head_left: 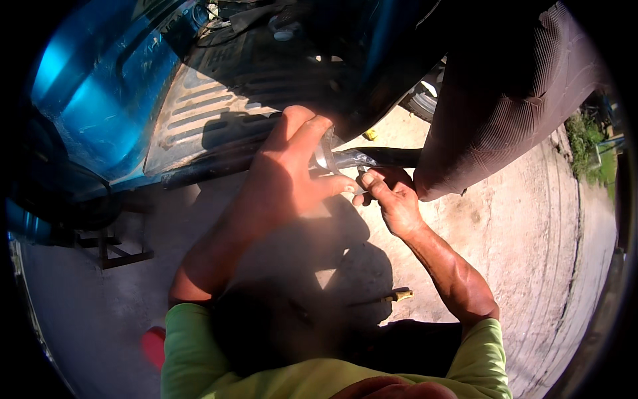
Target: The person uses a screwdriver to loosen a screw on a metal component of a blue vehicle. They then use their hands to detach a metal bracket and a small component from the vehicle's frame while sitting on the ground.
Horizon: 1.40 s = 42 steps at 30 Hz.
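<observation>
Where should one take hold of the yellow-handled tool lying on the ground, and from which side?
Probably by its yellow handle, coming from the person's right: that end is thicker and points right, while the thin, dark shaft points left.

Glare blurs my left hand (286, 169). My left sleeve (189, 339) partly hides a red object (151, 346) I can't identify. Shadow swallows the yellow-handled tool's (403, 294) far end. The wheel (423, 104) is mostly hidden.
</observation>
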Available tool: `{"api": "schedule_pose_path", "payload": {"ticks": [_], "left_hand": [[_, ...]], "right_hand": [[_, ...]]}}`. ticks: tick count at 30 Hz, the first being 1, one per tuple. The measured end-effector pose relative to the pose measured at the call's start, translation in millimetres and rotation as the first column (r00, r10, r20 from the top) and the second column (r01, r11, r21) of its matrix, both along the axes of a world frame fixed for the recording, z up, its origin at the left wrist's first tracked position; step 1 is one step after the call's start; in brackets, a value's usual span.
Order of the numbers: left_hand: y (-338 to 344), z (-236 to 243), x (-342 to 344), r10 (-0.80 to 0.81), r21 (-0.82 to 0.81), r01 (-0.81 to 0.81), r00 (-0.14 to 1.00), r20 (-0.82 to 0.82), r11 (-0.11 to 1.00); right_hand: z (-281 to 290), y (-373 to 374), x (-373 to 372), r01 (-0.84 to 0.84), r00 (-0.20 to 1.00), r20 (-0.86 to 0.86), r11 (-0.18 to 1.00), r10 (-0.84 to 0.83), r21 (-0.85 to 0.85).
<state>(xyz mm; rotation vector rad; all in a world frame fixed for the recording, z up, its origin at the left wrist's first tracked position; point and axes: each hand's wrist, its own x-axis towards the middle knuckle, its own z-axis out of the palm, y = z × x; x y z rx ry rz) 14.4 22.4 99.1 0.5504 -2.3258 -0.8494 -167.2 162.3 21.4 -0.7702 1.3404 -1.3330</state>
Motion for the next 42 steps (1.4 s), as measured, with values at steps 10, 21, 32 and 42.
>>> {"api": "schedule_pose_path", "payload": {"ticks": [10,21,32,42], "left_hand": [[-6.3,2.0,-6.1,0.026,-0.059,-0.016,0.982,0.186,0.998],[18.1,6.1,-2.2,0.132,0.181,-0.137,0.99,0.039,0.974],[6.8,47.3,-25.4,0.284,0.34,-0.37,0.918,0.277,0.864],[10.8,47.9,-44.5,0.403,-0.093,-0.399,0.834,0.376,0.912]], "right_hand": [[-39.0,-17.8,-30.9,-0.024,0.964,0.26,0.991,0.058,-0.132],[-7.4,-53.5,-31.8,0.173,0.793,0.609,0.97,-0.033,-0.173],[-6.1,-64.7,-35.9,0.204,0.957,0.27,0.904,-0.104,-0.375],[9.7,-67.7,-40.4,0.043,0.982,-0.15,0.916,-0.112,-0.399]]}}
